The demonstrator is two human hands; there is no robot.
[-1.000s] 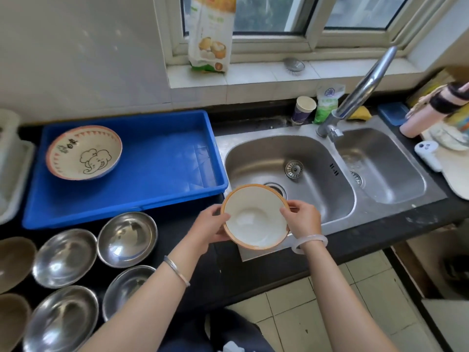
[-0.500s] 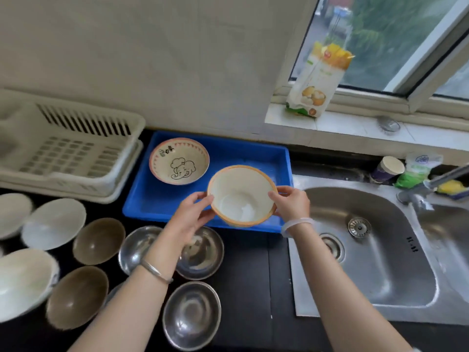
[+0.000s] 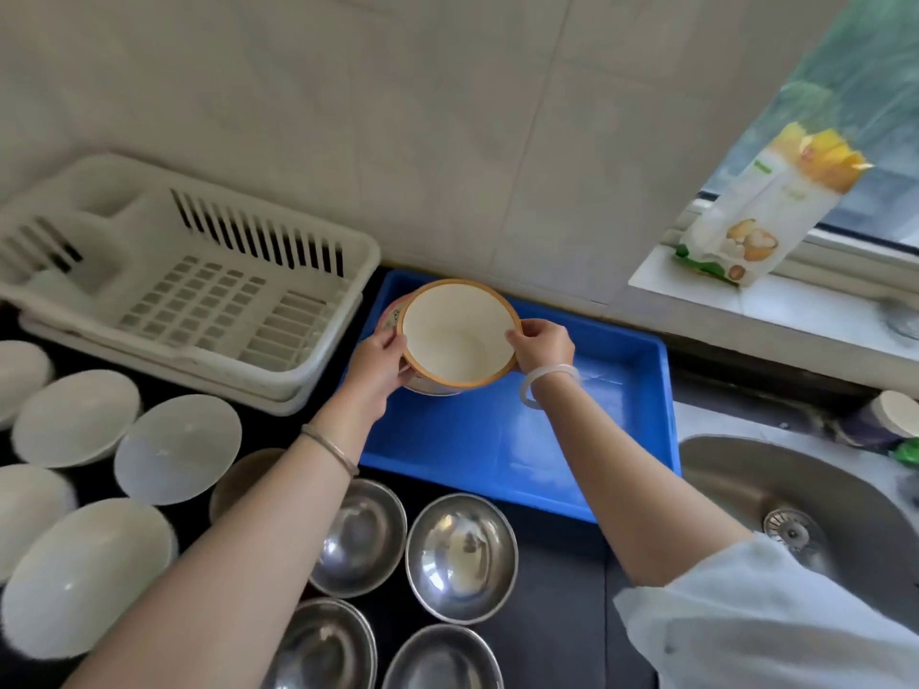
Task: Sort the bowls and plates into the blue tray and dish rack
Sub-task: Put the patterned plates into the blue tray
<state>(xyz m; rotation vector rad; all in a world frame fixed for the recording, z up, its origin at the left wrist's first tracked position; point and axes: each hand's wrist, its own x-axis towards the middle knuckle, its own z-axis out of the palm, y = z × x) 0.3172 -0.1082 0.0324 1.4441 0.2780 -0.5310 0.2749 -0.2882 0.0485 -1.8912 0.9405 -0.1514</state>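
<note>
Both my hands hold a cream bowl with an orange rim (image 3: pixel 455 335) over the far left corner of the blue tray (image 3: pixel 497 450). My left hand (image 3: pixel 375 360) grips its left rim and my right hand (image 3: pixel 542 345) its right rim. Directly beneath it sits the patterned elephant bowl (image 3: pixel 390 315), mostly hidden, with only its left edge and lower side showing. I cannot tell whether the two bowls touch. The white dish rack (image 3: pixel 199 290) stands to the left of the tray with nothing in it.
Several steel bowls (image 3: pixel 460 554) sit on the dark counter in front of the tray. White bowls (image 3: pixel 176 447) and a brown bowl (image 3: pixel 243 479) lie at the left. The steel sink (image 3: pixel 795 494) is at the right, a food bag (image 3: pixel 766 216) on the windowsill.
My hands have carried the cream bowl from above the sink leftward and away, to over the elephant bowl in the tray's far left corner. My view turned left with it.
</note>
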